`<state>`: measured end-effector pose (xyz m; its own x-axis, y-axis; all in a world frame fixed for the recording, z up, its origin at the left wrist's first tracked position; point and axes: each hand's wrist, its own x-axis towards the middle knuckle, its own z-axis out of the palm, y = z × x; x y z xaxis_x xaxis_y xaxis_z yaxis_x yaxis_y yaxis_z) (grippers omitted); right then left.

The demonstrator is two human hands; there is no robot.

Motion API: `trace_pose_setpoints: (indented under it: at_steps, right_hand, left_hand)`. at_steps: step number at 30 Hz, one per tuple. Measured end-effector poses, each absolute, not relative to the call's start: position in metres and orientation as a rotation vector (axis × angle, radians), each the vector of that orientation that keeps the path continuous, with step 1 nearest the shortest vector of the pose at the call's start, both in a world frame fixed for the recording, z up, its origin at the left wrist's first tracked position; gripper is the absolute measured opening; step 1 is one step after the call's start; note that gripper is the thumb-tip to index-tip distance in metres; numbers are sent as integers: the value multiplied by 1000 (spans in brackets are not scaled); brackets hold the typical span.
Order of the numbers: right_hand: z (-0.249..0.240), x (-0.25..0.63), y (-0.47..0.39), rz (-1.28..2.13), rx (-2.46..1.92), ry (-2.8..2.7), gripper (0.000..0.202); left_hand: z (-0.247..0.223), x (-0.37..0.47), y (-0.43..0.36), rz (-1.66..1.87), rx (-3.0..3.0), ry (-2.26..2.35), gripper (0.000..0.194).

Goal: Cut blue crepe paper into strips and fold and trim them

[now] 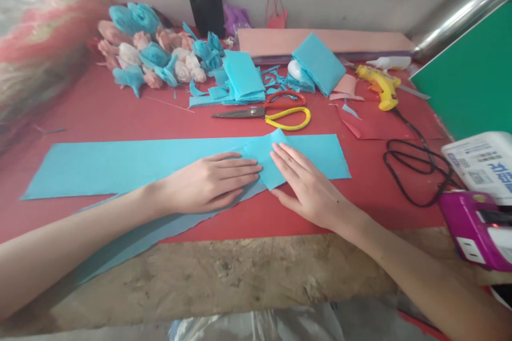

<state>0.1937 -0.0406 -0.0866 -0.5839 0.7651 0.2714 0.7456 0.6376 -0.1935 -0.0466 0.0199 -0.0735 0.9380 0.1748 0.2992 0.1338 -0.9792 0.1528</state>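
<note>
A long strip of blue crepe paper [132, 162] lies across the red table covering. Over it runs a second blue strip [168, 226], slanting down past the table's front edge, with its right end folded into a flap [268, 162]. My left hand [210, 184] rests flat on the slanting strip, fingers straight and touching the flap's left side. With fingers stretched out, my right hand [306, 184] presses on the flap's right side. Behind the paper lie scissors [260, 112] with one red and one yellow handle.
Paper flowers [154, 56] crowd the back left. Folded blue paper [244, 74] and scraps lie behind the scissors. A yellow glue gun [378, 85] trails a black cord [420, 170] on the right, near a purple socket box [472, 229]. A green board [472, 69] leans at the right.
</note>
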Motion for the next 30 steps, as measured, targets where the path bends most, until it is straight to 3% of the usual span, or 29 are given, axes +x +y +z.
trace_pose_setpoints:
  at_steps: [30]
  right_hand:
    - [-86,199,-41,122,-1154,-2551,53]
  left_hand:
    - [-74,-49,19,523,2948,335,32]
